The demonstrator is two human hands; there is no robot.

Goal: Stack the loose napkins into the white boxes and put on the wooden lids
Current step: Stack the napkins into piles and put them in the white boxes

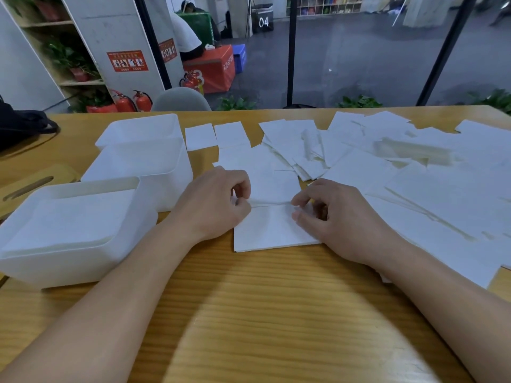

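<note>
Head view shows a folded napkin [272,228] at centre of the wooden surface [276,313], its far edge pinched by both hands: left hand [214,201] and right hand [336,217], fingers curled. Three white boxes [74,230] sit at nine o'clock, loose napkins [414,172] at two o'clock.

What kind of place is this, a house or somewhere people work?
Probably a workplace, like an office or studio, not a house. Red fire extinguishers stand by a safety poster, and a numbered black box sits across a big open floor beyond the wooden table.
</note>
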